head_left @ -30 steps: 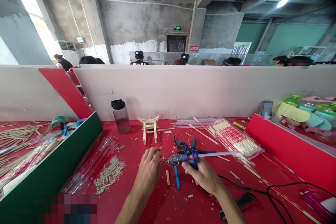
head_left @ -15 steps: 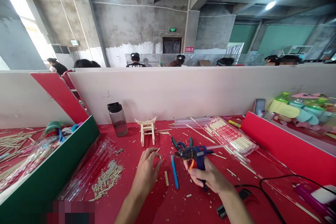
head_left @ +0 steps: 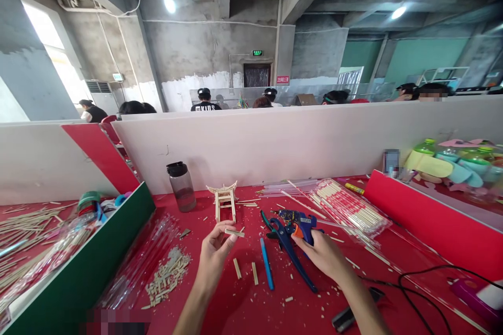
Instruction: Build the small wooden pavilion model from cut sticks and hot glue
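Note:
My left hand (head_left: 215, 248) pinches a short wooden stick (head_left: 236, 233) between thumb and fingers, in front of a small wooden stick model (head_left: 225, 200) with upturned ends on top. My right hand (head_left: 320, 251) is wrapped round the grip of a blue hot glue gun (head_left: 301, 218) with an orange trigger. Its nozzle points left, apart from the held stick. Below the gun lies a blue-handled cutter (head_left: 293, 254), partly covered by it. A blue pen (head_left: 266, 264) and two short wooden pieces (head_left: 254, 274) lie on the red table between my hands.
A dark water bottle (head_left: 181, 188) stands at the back left. Stick offcuts (head_left: 168, 277) are heaped beside clear plastic sleeves (head_left: 137, 261). Packed sticks (head_left: 353, 207) lie at the right. A black cable (head_left: 412, 272) curves along the right side. Low dividers (head_left: 428, 230) border the table.
My left hand now shows the stick held across its fingertips. My right hand has moved the glue gun up and rightward, uncovering more of the cutter. The camera view has shifted slightly.

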The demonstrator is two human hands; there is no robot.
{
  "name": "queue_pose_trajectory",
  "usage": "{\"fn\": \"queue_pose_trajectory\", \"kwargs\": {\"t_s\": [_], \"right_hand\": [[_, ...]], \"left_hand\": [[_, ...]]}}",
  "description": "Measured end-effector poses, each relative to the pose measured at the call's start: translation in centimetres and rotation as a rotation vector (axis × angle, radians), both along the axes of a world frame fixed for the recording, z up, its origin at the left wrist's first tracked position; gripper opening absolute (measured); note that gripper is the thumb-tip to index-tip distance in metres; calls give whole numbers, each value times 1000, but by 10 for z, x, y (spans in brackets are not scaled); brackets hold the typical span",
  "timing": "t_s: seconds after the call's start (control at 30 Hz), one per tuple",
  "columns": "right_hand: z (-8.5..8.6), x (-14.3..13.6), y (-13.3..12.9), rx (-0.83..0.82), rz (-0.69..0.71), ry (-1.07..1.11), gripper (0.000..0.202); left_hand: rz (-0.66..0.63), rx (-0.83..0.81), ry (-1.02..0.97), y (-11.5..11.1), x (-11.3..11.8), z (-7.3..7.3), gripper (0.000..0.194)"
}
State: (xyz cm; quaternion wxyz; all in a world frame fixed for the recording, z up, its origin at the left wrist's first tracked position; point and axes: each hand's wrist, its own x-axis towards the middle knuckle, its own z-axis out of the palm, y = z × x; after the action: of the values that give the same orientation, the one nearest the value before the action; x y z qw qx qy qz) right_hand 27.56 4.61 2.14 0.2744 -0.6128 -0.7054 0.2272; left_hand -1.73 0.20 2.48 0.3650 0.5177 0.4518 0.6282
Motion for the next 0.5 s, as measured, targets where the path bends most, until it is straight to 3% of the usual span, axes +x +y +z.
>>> {"fn": "queue_pose_trajectory", "kwargs": {"t_s": [0.13,0.5], "right_hand": [[-1,0,2,-29,-75,-164,44],[-16,-6,4,-139,55,-158,40]], "left_hand": [[38,-7,-69,1,-1,-1,30],[104,-24,-244,8,-11,-11,31]]}}
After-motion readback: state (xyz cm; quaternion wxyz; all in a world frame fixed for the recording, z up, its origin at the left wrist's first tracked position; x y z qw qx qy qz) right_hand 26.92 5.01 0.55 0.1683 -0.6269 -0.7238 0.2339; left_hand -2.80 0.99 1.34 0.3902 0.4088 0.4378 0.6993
